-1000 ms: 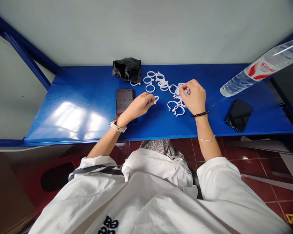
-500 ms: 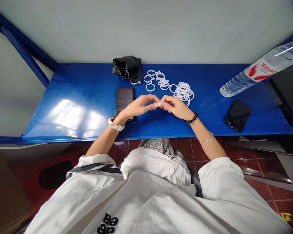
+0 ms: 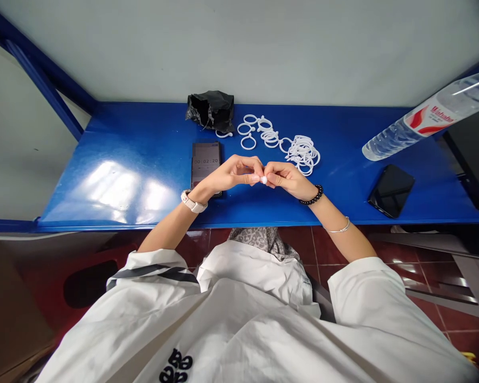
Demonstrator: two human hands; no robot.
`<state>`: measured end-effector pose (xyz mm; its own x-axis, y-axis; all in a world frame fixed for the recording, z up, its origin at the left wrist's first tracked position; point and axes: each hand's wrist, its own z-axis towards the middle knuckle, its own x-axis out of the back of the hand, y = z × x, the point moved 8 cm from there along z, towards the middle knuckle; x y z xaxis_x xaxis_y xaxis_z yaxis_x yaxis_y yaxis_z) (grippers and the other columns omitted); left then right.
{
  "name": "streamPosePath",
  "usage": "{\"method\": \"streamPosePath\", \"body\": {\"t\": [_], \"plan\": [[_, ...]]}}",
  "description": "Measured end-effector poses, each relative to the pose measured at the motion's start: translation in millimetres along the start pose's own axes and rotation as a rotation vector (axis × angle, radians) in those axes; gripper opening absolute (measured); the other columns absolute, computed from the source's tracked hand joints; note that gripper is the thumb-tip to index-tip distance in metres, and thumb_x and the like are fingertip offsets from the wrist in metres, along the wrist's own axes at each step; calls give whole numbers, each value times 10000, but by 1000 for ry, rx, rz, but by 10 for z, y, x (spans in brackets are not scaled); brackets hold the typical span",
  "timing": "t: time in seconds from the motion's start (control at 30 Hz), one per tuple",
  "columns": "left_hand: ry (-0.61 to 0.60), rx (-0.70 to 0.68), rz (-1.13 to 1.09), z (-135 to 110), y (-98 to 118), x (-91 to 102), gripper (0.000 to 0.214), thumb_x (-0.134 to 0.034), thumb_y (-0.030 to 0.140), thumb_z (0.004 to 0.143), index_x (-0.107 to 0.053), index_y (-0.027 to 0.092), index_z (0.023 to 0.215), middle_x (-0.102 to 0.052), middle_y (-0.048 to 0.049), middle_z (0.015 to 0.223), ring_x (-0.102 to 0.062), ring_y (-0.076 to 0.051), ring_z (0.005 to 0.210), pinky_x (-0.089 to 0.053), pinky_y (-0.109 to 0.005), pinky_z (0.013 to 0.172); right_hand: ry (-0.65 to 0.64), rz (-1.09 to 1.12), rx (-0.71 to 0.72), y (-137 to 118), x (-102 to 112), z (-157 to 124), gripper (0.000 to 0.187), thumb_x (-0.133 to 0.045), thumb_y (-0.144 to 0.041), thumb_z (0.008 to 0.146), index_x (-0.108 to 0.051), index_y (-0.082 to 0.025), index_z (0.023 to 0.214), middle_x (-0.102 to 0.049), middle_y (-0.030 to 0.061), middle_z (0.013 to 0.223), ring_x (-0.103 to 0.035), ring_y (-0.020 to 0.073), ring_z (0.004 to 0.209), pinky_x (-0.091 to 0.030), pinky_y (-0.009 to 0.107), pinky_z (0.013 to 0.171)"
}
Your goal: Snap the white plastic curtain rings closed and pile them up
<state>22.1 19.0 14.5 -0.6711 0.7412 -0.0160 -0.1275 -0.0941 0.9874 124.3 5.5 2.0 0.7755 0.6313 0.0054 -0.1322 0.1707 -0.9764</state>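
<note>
My left hand (image 3: 233,174) and my right hand (image 3: 286,177) meet fingertip to fingertip over the blue shelf (image 3: 143,181). Both pinch one small white plastic ring (image 3: 263,180), of which only a bit shows between the fingers. Just beyond my right hand lies a pile of white rings (image 3: 302,151). A few loose white rings (image 3: 255,129) are scattered further back. A phone with a running timer (image 3: 205,161) lies flat beside my left wrist.
A crumpled black bag (image 3: 211,110) sits at the back by the wall. A clear water bottle (image 3: 427,121) lies on its side at the right, with a dark phone (image 3: 391,190) in front of it. A red tiled floor shows below the shelf edge.
My right hand left the ring pile and came back to meet my left hand. Both hands now pinch one ring, slightly nearer to me than half a second ago.
</note>
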Motion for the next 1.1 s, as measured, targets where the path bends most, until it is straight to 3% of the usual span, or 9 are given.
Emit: {"method": "streamPosePath", "body": {"t": [0.27, 0.43, 0.57, 0.7, 0.8, 0.93, 1.1], "plan": [[18, -5, -112, 15, -46, 7, 359, -850, 469, 761, -723, 133, 752, -613, -23, 717, -492, -80, 590, -408, -227, 563, 15, 114, -9, 65, -10, 16, 407, -704, -540, 912, -619, -169, 769, -474, -42, 632, -390, 78, 575, -299, 229, 552], [47, 4, -181, 35, -130, 7, 404, -839, 527, 754, -717, 142, 753, -565, -3, 596, -408, -69, 515, -337, -241, 516, 89, 242, -115, 140, -5, 36, 478, -794, -599, 797, -578, -178, 728, -487, -41, 662, -387, 78, 585, -327, 218, 544], [139, 54, -194, 45, -232, 38, 454, -839, 599, 708, -687, 172, 736, -543, 11, 578, -425, -90, 525, -418, -291, 582, 150, 307, -171, 212, 12, 46, 487, -832, -606, 742, -572, -195, 739, -487, -43, 677, -453, 90, 633, -440, 219, 632], [190, 63, -211, 60, -285, 34, 458, -827, 617, 697, -666, 190, 744, -466, 40, 550, -462, -106, 552, -495, -333, 691, 195, 328, -203, 289, 43, 51, 447, -799, -573, 783, -544, -209, 738, -422, -53, 648, -432, 97, 614, -481, 246, 674], [229, 57, -222, 62, -276, 48, 458, -826, 604, 687, -623, 197, 736, -451, 42, 561, -507, -120, 599, -527, -351, 749, 227, 331, -196, 295, 91, 57, 474, -802, -556, 775, -480, -218, 692, -363, -59, 623, -354, 101, 581, -453, 254, 620], [287, 12, -202, 54, -182, 94, 433, -739, 595, 782, -525, 223, 728, -361, 50, 556, -595, -167, 733, -555, -392, 860, 271, 314, -108, 200, 169, 72, 546, -768, -559, 806, -361, -230, 647, -292, -56, 609, -236, 114, 551, -375, 260, 521], [280, 37, -203, 67, -205, 80, 447, -732, 621, 801, -552, 213, 767, -353, 62, 548, -578, -145, 685, -560, -336, 801, 271, 270, -102, 171, 165, 77, 471, -718, -550, 863, -426, -224, 690, -313, -56, 643, -224, 102, 541, -333, 242, 490]]}}
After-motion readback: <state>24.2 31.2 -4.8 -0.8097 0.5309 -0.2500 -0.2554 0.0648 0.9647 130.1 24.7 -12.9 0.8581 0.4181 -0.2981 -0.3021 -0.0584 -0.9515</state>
